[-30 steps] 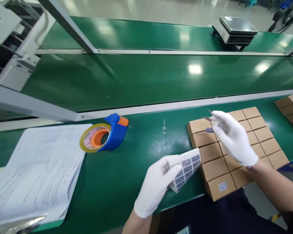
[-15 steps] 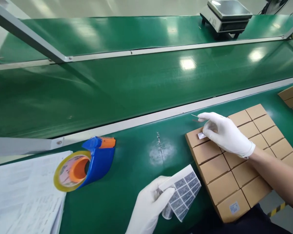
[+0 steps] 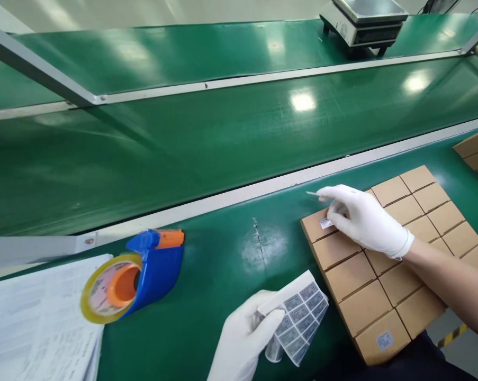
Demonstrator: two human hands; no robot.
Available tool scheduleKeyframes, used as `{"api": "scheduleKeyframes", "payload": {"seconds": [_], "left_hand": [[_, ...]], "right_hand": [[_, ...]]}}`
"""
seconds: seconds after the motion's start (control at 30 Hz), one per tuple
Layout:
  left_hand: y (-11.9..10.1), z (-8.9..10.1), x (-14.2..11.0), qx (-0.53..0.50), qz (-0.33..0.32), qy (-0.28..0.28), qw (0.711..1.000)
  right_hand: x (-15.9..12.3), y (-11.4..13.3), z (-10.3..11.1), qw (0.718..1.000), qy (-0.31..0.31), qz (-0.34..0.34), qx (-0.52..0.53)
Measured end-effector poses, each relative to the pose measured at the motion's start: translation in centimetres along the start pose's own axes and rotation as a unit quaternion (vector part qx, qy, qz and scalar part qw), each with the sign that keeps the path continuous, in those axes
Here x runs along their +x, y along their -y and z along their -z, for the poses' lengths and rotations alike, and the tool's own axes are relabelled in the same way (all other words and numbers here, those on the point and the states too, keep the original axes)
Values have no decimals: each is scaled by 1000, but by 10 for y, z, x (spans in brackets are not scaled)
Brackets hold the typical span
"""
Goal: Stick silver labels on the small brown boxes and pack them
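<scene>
My left hand [image 3: 249,330], in a white glove, pinches a curled sheet of grey printed labels [image 3: 300,312] near the front of the bench. Its lower end rolls under itself. In a white glove too, my right hand [image 3: 363,219] is closed over the far-left box of a block of brown cardboard boxes [image 3: 350,272]. What looks like a pair of tweezers [image 3: 312,193] sticks out from its fingers, thin tips pointing left; the rest is hidden. The right thumb touches a small white label [image 3: 325,223] on that box. Another label [image 3: 384,340] sits on the nearest box.
A blue tape dispenser [image 3: 159,275] with a yellow roll stands left, beside stacked printed papers [image 3: 36,317]. Beyond a pale rail [image 3: 239,198] runs a green belt-like surface [image 3: 207,143]. A weighing scale [image 3: 366,26] stands at the back. More boxes [image 3: 477,151] are at the right edge.
The view has shifted slightly. My right thumb stays by the label on the far-left box, and the left hand keeps its hold on the label sheet.
</scene>
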State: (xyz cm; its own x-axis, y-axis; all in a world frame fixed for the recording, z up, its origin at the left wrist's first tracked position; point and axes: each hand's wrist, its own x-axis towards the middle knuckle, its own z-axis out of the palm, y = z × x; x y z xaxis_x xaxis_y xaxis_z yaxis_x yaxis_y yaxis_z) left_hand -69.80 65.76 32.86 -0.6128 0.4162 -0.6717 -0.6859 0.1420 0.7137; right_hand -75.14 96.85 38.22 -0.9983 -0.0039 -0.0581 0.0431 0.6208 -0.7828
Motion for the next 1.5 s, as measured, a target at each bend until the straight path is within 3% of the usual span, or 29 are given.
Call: {"api": "scheduleKeyframes", "payload": {"seconds": [0.13,0.27,0.33,0.4,0.53,0.67,1.1,1.33,1.5], "left_hand": [[6,2,0,15,3,19,1000],[4,0,-2,15,-5,11,1000],[4,-1,-4,20,-6,8,1000],[4,-2,-5,25,-4,9,1000],[6,-5,-9,13,-18,-1,1000],[7,-5,-13,-1,-26,-6,1000],[5,-4,-13,9,-38,-46,998],[9,-3,-14,5,-36,-43,998],[11,-3,-18,11,-39,-50,998]], "right_hand": [[-1,3,-12,985,-35,34,-166],[-8,-8,-1,956,-80,24,-283],[-17,-15,11,957,-115,4,-268],[-30,-16,20,975,-119,-28,-187],[-52,1,17,996,-34,-84,20],[-54,16,5,993,7,-99,65],[-56,13,-1,996,5,-89,14],[-60,10,-19,983,-26,-55,-176],[-72,-4,-2,965,-85,-100,-228]]}}
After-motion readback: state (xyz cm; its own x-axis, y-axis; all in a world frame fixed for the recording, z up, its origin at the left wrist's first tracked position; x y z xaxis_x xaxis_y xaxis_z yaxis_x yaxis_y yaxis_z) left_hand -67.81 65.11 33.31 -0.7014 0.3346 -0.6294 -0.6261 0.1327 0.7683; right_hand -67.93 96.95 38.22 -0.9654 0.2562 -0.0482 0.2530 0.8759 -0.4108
